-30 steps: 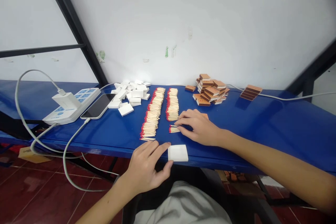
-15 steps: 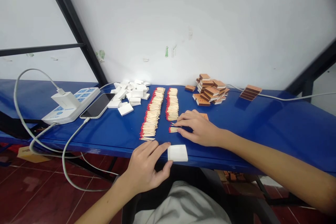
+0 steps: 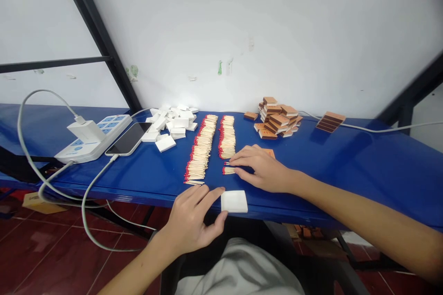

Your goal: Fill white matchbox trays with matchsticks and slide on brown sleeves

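Matchboxes (image 3: 279, 120) pile right of centre; lower centre, the left hand (image 3: 194, 214) holds a white tray (image 3: 235, 201). The narrowed right hand (image 3: 261, 168) partly hides an orange box (image 3: 269, 152) and touches loose matches (image 3: 227, 163) mid-frame, grip unclear; a second ago these sat nearer the small bunch (image 3: 228, 171).

Creased pale grey clothing (image 3: 242, 267) is worn; the left forearm (image 3: 154, 251), bare, bears a small dark spot (image 3: 141, 265).

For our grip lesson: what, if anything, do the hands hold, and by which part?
The left hand holds the white tray by its left end, between thumb and forefinger. The right hand is at matches; any grip is unclear.
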`<state>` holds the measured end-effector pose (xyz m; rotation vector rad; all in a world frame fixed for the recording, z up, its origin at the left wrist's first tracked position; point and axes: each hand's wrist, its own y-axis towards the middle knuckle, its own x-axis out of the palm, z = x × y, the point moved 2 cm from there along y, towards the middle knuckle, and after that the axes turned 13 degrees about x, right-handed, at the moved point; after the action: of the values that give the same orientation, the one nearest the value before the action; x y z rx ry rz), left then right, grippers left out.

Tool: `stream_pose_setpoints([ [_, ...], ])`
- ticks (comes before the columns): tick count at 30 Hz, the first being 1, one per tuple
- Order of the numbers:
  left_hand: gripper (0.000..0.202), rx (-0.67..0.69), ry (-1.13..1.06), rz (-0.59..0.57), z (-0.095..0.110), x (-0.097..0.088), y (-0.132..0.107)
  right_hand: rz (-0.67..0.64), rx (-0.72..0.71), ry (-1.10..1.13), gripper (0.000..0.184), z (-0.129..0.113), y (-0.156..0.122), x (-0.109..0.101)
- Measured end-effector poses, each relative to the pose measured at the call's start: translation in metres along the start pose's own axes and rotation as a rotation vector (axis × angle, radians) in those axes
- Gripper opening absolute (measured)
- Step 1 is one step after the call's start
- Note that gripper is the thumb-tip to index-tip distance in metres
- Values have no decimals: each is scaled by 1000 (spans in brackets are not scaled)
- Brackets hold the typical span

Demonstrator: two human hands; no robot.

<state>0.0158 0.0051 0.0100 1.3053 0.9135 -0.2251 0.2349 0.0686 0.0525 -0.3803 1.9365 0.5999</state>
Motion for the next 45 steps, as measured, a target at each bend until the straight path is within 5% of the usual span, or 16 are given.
stream_pose_setpoints([
  [13,32,13,-9,4,1,0,0,108,83,-61,13,-1,0,-9],
  [45,33,15,-19,-1,0,1,-1,23,-3,-93,25,-1,-1,-4],
])
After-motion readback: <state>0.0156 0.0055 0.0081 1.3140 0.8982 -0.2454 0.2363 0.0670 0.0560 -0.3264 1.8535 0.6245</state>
